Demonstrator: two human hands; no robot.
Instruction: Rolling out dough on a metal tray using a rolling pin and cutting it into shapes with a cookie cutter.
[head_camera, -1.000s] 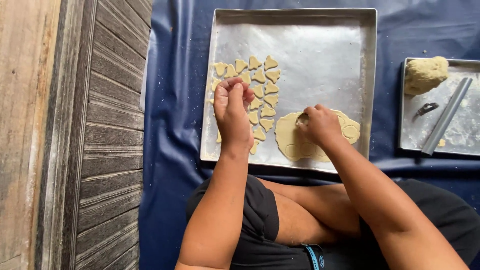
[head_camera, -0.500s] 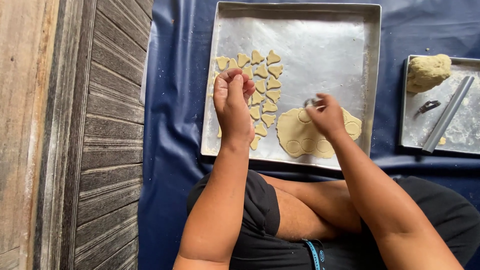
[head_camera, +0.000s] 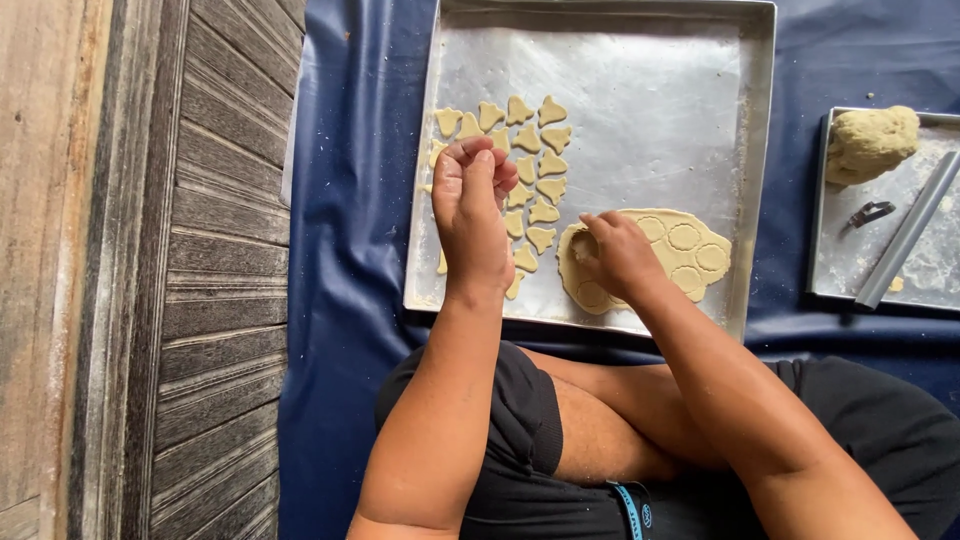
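Note:
A large metal baking tray (head_camera: 660, 110) lies on a blue sheet. Several small cut dough pieces (head_camera: 535, 160) sit in rows on its left part. A flat rolled dough sheet (head_camera: 690, 250), marked with round cuts, lies at the tray's near right. My left hand (head_camera: 472, 205) hovers over the rows with fingertips pinched together; what they pinch is hidden. My right hand (head_camera: 612, 255) presses on the left end of the dough sheet, its fingers closed around a small round cutter (head_camera: 583, 245).
A smaller metal tray (head_camera: 900, 290) at the right carries a lump of dough (head_camera: 870, 140), a grey metal bar (head_camera: 905, 232) and a small dark tool (head_camera: 866, 215). Wooden planks (head_camera: 150, 250) run along the left. My legs in black shorts (head_camera: 520, 420) are below the tray.
My right hand lifted off the dough sheet and came back down on its left end. My left hand stayed over the cut pieces, fingers pinched tighter.

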